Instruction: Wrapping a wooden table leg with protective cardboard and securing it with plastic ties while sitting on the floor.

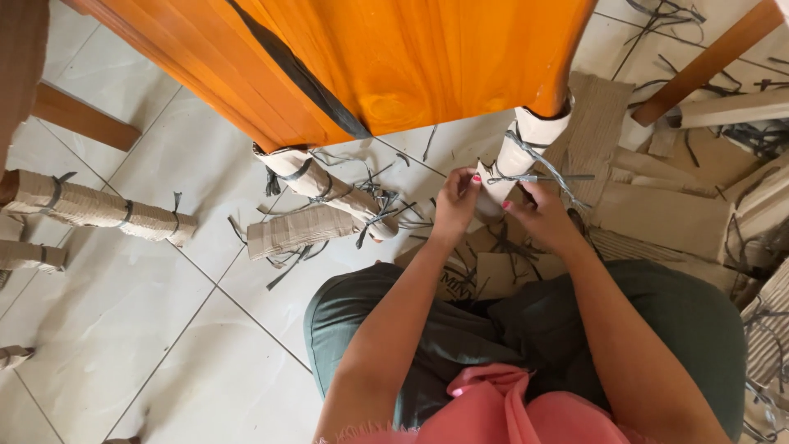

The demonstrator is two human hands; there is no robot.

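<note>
Here, the person sits on the tiled floor (164,329) under an orange wooden table (411,57), and both hands work at one of its legs. That table leg (526,144) is wrapped in pale cardboard and tied round with grey plastic strap (546,177). The left hand (456,205) rests against the near side of the wrapped leg, its fingers curled and pinching the strap where it crosses the cardboard. The right hand (538,215) sits just beside it, on the other side of the same leg, fingers closed on the strap's loose end, which sticks out sideways past the leg. The two hands are almost touching, with the lower end of the leg between them.

A second wrapped leg (329,189) slants down nearby, toward the left hand's side, also bound with strap. A loose strip of corrugated cardboard (296,230) lies on the floor below it, among scattered strap offcuts (386,201). More cardboard sheets (657,214) are piled on the floor beyond the right hand. Further wrapped furniture legs (99,210) lie near the floor's left edge.
</note>
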